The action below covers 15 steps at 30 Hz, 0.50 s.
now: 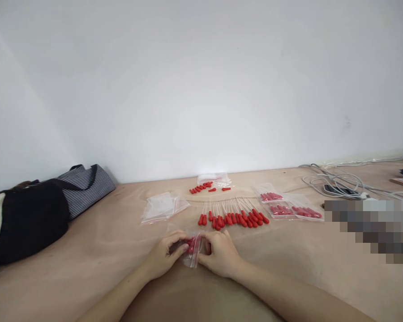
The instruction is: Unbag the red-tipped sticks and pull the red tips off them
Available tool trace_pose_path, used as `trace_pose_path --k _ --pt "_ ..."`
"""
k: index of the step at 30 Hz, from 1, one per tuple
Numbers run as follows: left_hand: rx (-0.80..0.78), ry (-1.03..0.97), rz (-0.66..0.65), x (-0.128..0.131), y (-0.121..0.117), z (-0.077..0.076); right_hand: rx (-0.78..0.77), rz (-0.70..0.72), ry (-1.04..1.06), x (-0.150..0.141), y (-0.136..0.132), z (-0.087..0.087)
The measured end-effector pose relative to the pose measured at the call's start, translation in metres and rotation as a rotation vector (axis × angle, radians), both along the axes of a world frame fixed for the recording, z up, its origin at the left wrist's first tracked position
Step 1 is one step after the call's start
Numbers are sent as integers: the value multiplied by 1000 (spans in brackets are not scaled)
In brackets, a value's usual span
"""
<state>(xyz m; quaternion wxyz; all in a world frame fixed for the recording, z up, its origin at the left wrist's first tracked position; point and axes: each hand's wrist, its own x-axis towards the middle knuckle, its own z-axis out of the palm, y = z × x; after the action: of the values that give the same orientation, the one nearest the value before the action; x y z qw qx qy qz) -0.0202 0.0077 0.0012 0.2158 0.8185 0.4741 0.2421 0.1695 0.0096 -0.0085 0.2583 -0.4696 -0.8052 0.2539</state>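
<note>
Tan tabletop (289, 250) against white wall (201, 89)

Bare hands (221, 255) — bare forearms (282, 285)

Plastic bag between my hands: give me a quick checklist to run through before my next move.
1. Left hand on the plastic bag: ok, thumb and fingers at its left side.
2. Right hand on the bag: ok, at the side with the red-lined strip.
3. Red bulbs inside the bag: ok, visible through the plastic.
4. Strip sealed along its full length: cannot tell.
5. Loose droppers within view: ok, fanned out just beyond the hands.
6. Flat bags within view: ok, beyond the left hand.
</note>
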Motion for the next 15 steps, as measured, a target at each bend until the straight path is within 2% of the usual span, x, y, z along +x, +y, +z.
trace_pose_path --k 3,5,11,15 --pt "1 -6 -9 -1 -2 -1 -42 -54 22 -3 2 -1" --pt "-2 -12 -31 -2 -3 0 -5 -46 33 -3 2 -2" --pt "24 9 -75 -3 -6 3 205 90 25 -2 -2 -8" --pt "58 42 -1 -1 -6 1 389 249 -9 -3 -1 -13"
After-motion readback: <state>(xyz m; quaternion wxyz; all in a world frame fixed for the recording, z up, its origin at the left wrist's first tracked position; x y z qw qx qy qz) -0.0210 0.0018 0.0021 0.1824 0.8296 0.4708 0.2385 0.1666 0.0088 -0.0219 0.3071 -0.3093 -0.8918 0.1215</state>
